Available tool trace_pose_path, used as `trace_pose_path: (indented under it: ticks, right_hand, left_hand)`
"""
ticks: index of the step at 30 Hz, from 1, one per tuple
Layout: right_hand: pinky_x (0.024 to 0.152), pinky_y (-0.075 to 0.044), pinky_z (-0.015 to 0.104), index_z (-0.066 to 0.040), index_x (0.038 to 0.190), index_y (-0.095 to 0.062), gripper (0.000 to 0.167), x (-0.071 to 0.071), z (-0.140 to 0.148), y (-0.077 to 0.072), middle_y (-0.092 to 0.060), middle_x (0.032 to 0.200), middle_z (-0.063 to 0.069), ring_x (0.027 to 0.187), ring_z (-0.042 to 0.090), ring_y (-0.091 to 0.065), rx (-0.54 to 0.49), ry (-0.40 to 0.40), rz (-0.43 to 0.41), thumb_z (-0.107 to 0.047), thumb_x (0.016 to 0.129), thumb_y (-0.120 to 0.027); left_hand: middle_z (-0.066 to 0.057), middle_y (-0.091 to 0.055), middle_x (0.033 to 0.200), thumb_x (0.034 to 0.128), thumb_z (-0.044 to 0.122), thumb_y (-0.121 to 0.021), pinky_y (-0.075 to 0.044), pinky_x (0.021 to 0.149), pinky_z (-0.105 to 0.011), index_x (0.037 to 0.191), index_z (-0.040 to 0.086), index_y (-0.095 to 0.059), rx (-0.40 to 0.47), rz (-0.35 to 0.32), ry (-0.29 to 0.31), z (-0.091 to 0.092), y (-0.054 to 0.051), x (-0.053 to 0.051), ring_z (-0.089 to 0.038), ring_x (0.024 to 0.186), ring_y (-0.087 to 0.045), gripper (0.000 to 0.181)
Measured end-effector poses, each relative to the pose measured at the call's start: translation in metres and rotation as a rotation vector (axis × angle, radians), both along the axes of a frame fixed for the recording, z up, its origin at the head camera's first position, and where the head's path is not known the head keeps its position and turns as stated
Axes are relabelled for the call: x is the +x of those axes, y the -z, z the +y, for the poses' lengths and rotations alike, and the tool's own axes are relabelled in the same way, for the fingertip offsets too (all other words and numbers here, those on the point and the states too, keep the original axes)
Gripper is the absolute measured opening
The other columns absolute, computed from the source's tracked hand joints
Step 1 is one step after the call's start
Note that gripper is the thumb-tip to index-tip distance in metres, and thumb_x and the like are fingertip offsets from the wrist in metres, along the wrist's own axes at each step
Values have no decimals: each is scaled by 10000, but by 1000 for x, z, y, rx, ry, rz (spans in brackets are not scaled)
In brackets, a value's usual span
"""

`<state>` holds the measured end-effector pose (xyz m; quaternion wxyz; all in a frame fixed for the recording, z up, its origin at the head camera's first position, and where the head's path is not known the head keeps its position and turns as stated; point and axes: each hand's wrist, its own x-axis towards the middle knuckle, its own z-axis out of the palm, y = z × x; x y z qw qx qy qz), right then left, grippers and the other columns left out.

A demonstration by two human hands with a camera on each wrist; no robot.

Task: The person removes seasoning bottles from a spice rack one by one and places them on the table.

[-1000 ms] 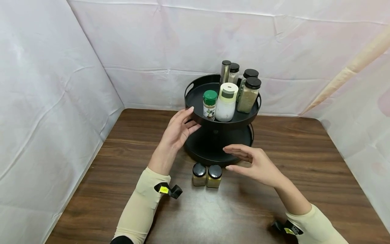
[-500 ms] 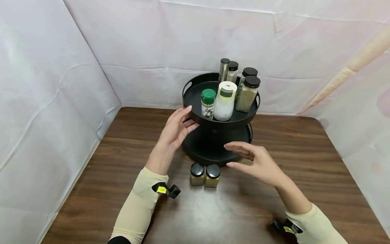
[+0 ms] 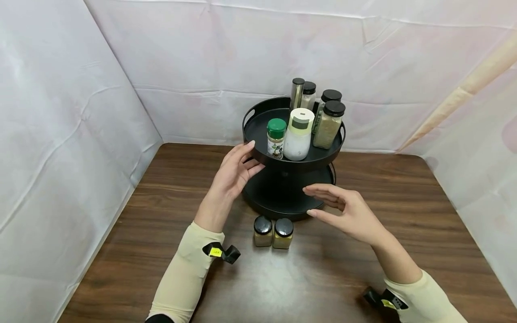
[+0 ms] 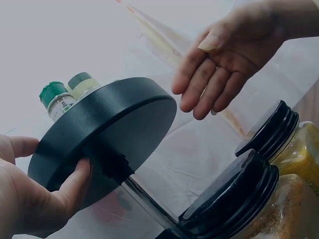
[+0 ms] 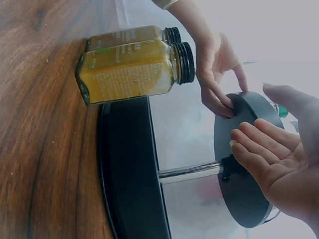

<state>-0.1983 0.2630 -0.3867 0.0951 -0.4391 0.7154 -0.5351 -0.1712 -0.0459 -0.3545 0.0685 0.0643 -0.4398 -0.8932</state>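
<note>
two-tier stand point(image 3: 286, 166) upright, pole point(image 5: 192, 172) vertical, upper rim point(image 3: 321, 160) in pinch of left hand point(image 3: 232, 176), right hand point(image 3: 350, 215) relaxed

The place looks like a filming corner: white sheets point(image 3: 258, 54) hang behind and beside a wooden table point(image 3: 323, 278), and each sleeve point(image 3: 181, 278) bears a camera point(image 3: 231, 254). Home or lab, one cannot tell.
</note>
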Motion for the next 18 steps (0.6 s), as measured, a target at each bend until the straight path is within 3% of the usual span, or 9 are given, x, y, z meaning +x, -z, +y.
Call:
trace_pose_path:
  ticks: [7, 18]
  right_hand:
    - [1036, -538, 322, -118, 1383, -672, 491, 0, 3, -4, -698, 1364, 19, 1282, 219, -663, -15, 9, -8, -7, 927, -816]
    - [1058, -523, 353, -126, 1385, -671, 482, 0, 7, -7, -699, 1356, 17, 1290, 266, -652, -13, 27, 15, -12, 937, -807]
  left_hand:
    - [-87, -636, 1121, 1079, 147, -595, -615, 848, -355, 1132, 89, -571, 9, 2, -3, 1, 0, 0, -239, 981, -696, 82]
    - [-85, -633, 1132, 1076, 157, -593, -614, 854, -354, 1141, 95, -559, 0, 4, 6, 0, 3, 1, -242, 994, -692, 96]
